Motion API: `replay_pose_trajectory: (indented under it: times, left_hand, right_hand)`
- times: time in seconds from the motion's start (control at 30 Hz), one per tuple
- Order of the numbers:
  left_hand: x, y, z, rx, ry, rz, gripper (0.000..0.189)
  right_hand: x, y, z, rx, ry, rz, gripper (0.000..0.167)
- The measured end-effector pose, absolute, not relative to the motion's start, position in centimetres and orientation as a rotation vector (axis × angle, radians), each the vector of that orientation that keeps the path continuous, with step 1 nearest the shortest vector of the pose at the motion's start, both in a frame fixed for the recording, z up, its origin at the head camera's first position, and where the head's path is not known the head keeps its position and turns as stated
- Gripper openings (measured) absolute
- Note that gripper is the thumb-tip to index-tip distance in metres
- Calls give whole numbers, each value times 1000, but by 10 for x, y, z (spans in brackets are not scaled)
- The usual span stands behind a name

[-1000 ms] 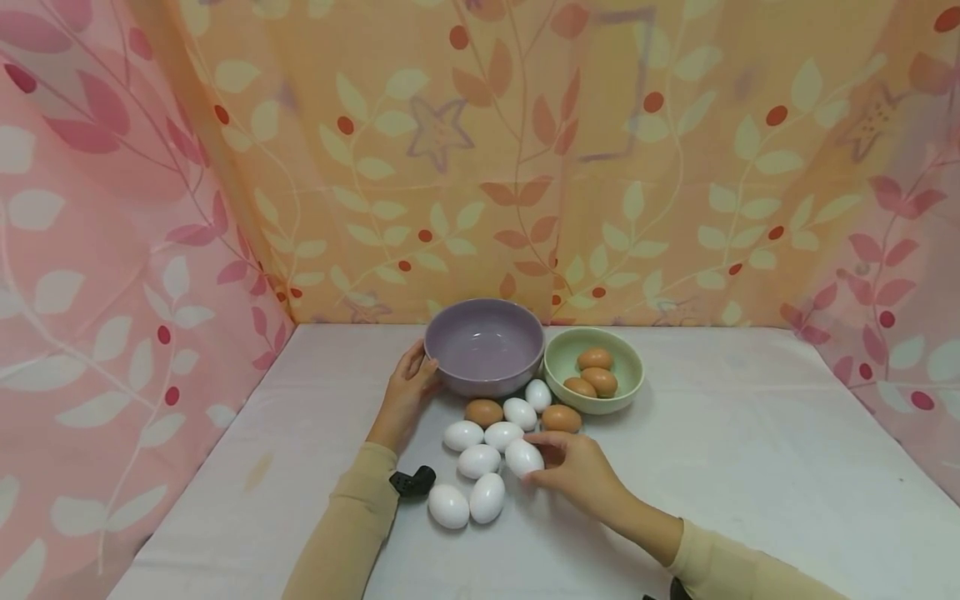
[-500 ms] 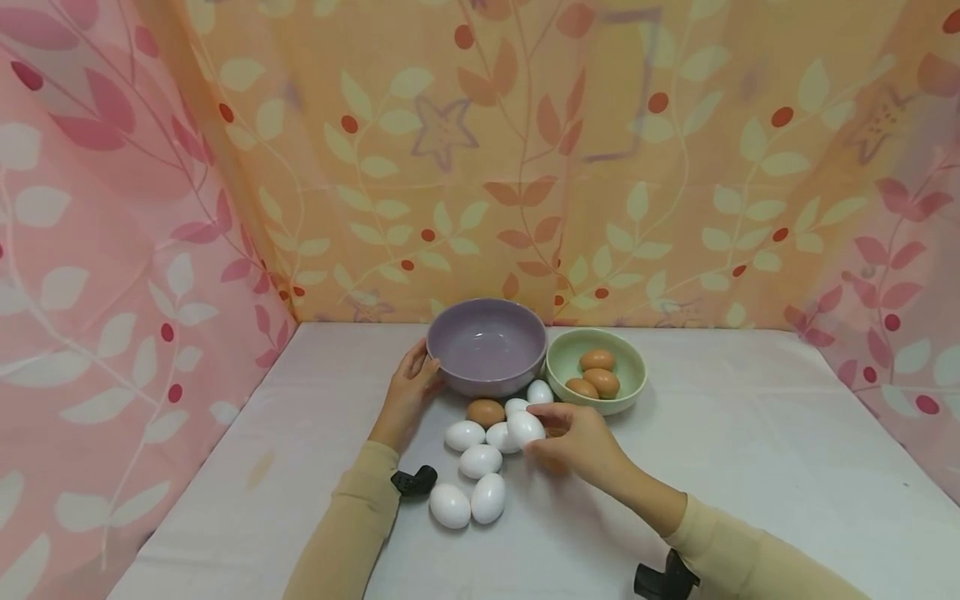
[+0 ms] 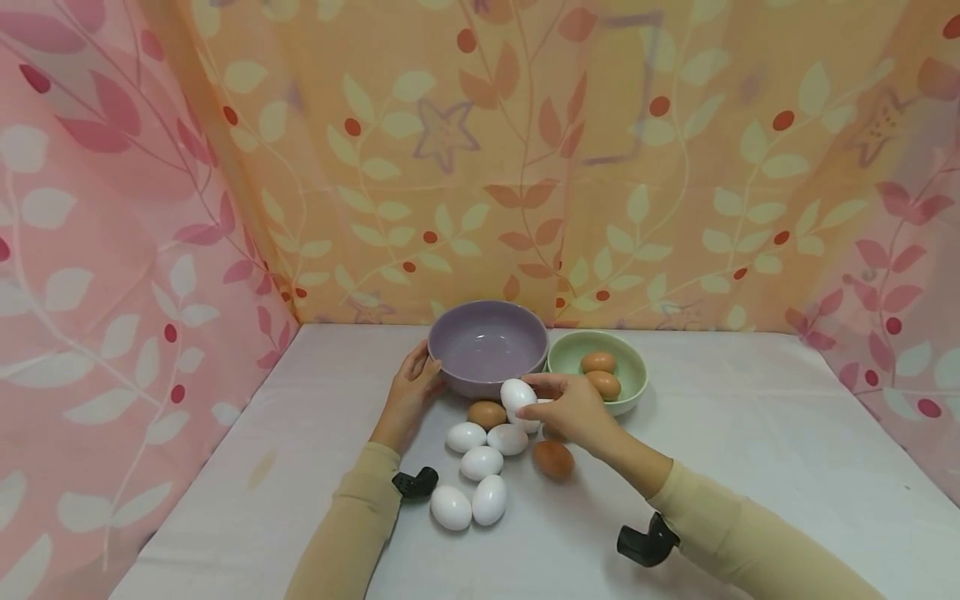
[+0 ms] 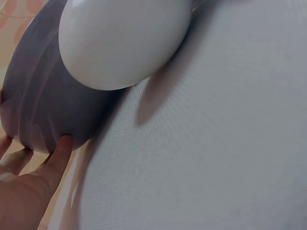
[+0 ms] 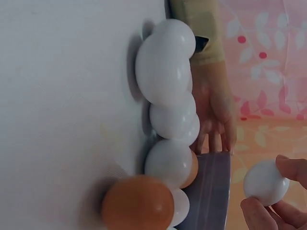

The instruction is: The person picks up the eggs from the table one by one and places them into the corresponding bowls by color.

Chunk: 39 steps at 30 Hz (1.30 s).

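My right hand (image 3: 528, 400) pinches a white egg (image 3: 517, 393) just above the table, close to the near rim of the empty purple bowl (image 3: 487, 346). The right wrist view shows that egg (image 5: 266, 183) between thumb and fingertips (image 5: 292, 167). My left hand (image 3: 420, 375) rests flat against the bowl's left wall, its fingertips (image 4: 60, 148) touching the bowl (image 4: 43, 110). Several white eggs (image 3: 482, 462) and two brown eggs (image 3: 553, 459) (image 3: 486, 413) lie on the white table. A green bowl (image 3: 636, 390) holds brown eggs (image 3: 597, 362).
Patterned orange and pink curtains (image 3: 150, 208) close off the back and both sides of the table. Bare white cloth (image 3: 750, 450) stretches to the right of the bowls and to the left of my left arm.
My right hand has lifted a white egg out of the cluster and carried it back toward the purple bowl. One brown egg now lies nearer to me. The left hand has stayed put.
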<state>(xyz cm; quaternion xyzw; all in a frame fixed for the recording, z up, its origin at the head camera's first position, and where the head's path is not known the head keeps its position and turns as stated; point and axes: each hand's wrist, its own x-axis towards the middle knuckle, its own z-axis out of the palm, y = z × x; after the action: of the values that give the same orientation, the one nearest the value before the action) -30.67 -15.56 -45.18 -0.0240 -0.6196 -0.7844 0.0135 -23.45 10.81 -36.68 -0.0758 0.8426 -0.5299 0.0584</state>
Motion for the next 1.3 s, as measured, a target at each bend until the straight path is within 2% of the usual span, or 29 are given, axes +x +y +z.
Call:
replay_pose_trajectory:
  times: [0.63,1.07,1.3]
  left_hand:
    - [-308,-155,-453,-83,-1903,-2450,61]
    - [-306,-156,-457,-75,-1895,-2456,60]
    - [-307,-156,-456,-94,-1904,-2449,62]
  right_hand:
    - [-279,95,-353,-282,2560,-1617,52]
    - [-306,74,-356,-335,2601,-1592,45]
    - [-321,67,-355,-328,2554,-1613,49]
